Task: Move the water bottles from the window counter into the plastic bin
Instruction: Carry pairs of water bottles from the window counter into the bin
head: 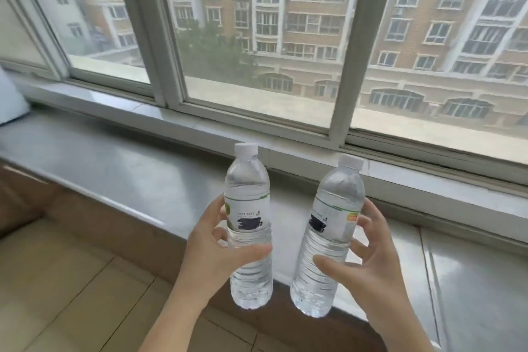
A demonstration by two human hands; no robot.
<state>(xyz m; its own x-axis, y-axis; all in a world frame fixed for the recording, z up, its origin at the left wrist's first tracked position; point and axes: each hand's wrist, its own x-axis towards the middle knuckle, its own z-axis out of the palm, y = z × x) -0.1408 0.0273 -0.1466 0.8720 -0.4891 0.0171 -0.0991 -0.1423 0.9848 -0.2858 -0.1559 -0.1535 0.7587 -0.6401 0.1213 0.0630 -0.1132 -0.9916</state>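
Head view, lower centre: the left hand has its fingers clamped round one water bottle, held upright off the table. Right of it, the right hand grips the second bottle with looser, splayed fingers. That smooth, full bottle could slip, and the plastic bin is nowhere in frame.

2 bottles side by side: left bottle, right bottle, counter behind
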